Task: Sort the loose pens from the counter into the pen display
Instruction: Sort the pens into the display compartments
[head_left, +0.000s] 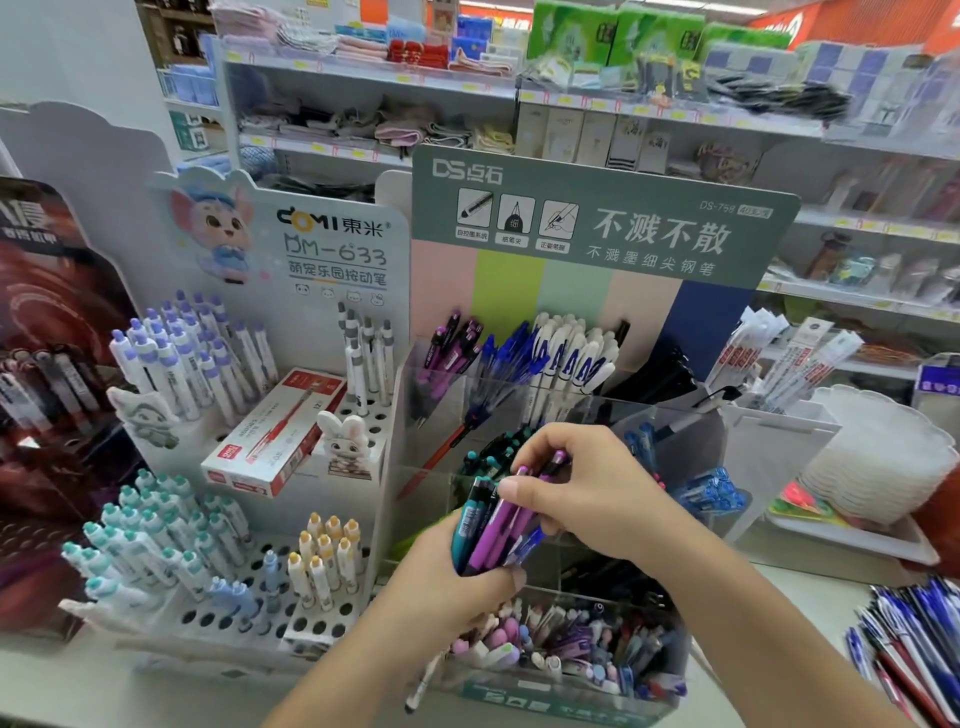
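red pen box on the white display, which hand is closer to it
Left. The left hand, gripping a bundle of pens, sits below and right of the red pen box. The right hand, pinching a purple pen in that bundle, is farther right.

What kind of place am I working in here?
Most likely a stationery section of a shop: branded pen displays on a counter, price-tagged shelves of goods behind, and both hands, left and right, sorting a pen bundle.

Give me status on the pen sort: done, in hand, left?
Done: the clear acrylic pen display already holds purple, blue and white pens in its back row. In hand: left hand grips a mixed purple-and-teal pen bundle; right hand pinches one. Left: loose blue and red pens on the counter, right.
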